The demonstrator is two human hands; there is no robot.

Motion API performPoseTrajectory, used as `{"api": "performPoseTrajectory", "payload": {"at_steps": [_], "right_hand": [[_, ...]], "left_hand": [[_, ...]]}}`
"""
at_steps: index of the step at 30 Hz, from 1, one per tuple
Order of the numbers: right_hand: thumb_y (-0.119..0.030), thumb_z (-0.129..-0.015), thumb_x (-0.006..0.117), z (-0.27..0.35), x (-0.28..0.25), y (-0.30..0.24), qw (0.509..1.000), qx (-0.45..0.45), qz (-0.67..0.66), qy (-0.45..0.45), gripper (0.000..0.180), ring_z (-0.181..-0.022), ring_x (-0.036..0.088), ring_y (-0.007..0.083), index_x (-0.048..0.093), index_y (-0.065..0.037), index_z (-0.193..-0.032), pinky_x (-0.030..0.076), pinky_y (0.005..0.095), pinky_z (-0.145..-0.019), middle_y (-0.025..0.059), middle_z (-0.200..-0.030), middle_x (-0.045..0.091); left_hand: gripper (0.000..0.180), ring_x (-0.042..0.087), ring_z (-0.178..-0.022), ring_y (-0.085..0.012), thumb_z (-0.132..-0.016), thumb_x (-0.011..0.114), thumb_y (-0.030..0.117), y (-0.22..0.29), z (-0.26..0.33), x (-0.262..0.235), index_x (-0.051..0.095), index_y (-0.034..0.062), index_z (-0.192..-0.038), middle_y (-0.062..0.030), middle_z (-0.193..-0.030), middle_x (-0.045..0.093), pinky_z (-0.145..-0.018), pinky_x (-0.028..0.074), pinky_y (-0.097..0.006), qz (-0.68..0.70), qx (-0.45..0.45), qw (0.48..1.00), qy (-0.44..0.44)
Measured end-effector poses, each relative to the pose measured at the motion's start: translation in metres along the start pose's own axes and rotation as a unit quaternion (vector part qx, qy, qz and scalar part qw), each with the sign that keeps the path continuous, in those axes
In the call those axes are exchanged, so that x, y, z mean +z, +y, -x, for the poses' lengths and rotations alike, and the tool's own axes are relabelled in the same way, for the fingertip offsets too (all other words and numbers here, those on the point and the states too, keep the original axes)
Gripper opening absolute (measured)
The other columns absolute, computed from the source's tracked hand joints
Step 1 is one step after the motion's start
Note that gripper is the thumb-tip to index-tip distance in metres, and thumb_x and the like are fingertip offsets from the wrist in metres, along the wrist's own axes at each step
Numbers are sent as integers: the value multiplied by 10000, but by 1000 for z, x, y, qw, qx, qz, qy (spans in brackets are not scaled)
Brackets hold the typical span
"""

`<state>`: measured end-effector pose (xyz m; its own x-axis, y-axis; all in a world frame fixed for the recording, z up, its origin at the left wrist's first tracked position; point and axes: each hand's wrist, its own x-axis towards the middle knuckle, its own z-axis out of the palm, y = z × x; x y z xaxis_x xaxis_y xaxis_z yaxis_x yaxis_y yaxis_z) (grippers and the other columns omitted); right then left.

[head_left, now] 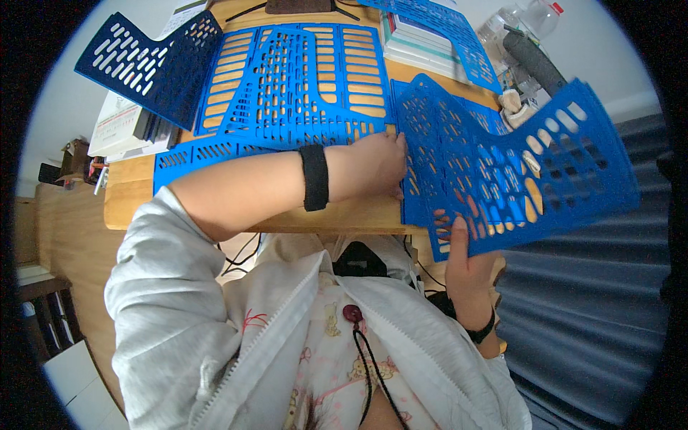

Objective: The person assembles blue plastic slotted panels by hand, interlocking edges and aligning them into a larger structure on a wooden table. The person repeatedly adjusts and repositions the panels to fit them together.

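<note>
A blue perforated plastic file-holder panel [469, 168], with a curved cut-out in its upper edge, stands tilted at the right front of the desk. My left hand [380, 163] is closed at its left edge, fingers bent and partly hidden. My right hand [469, 261] grips the lower edge from below, thumb on the near face, other fingers seen partly through the slots behind. More blue slotted panels [326, 79] lie spread in the middle of the desk, one with a curved outline on top. My left forearm crosses in front of them.
A darker blue folded panel [190, 86] stands at the far left beside stacked books and papers [118, 132]. At the back right, another blue panel [466, 36] leans by a pile of books [423, 50]. Clear plastic bottles [534, 18] stand beyond. A grey-blue curtain [573, 301] hangs right.
</note>
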<state>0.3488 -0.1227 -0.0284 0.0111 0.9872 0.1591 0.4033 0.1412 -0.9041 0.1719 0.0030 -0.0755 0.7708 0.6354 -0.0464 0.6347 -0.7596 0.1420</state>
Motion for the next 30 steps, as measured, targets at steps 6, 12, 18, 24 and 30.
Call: {"api": "performPoseTrajectory", "payload": {"at_steps": [6, 12, 18, 24, 30], "right_hand": [[-92, -951, 464, 19, -56, 3, 998, -42, 34, 37, 359, -931, 596, 195, 435, 74, -1268, 502, 307, -775, 176, -1156, 575], [-50, -923, 473, 54, -101, 7, 993, 59, -55, 81, 399, -1114, 529, 232, 409, 84, -1293, 435, 354, -926, 218, -1268, 513], [-118, -927, 518, 85, -118, 6, 994, 59, -26, 92, 384, -954, 572, 162, 453, 4, -1285, 482, 299, -806, 153, -1202, 565], [-104, -933, 473, 105, -128, -11, 994, 112, 2, -7, 393, -1085, 540, 218, 422, 29, -1300, 435, 349, -921, 180, -1273, 512], [-101, -933, 475, 120, -117, -18, 994, 108, -11, 13, 389, -1058, 553, 210, 425, 33, -1295, 444, 338, -900, 177, -1250, 529]], "left_hand": [[806, 510, -1134, -390, -772, 596, 556, -3, 1, -1, 507, -141, -1165, -293, -1251, 490, -981, 405, -417, -60, 18, 998, 17], [793, 465, -1218, -329, -793, 596, 526, -2, -2, -1, 446, -95, -1262, -224, -1325, 465, -1040, 340, -415, -139, -11, 990, 28], [722, 393, -1280, -322, -853, 568, 419, -6, 26, -13, 358, -73, -1339, -204, -1388, 397, -1077, 283, -423, -160, -7, 986, 54], [659, 366, -1301, -318, -863, 553, 345, 16, 74, -18, 356, -57, -1347, -200, -1407, 373, -1093, 261, -417, -125, 31, 992, 14], [647, 376, -1287, -288, -831, 578, 290, 37, 84, -9, 365, -37, -1347, -176, -1395, 385, -1079, 275, -385, -122, 103, 987, 3]]}}
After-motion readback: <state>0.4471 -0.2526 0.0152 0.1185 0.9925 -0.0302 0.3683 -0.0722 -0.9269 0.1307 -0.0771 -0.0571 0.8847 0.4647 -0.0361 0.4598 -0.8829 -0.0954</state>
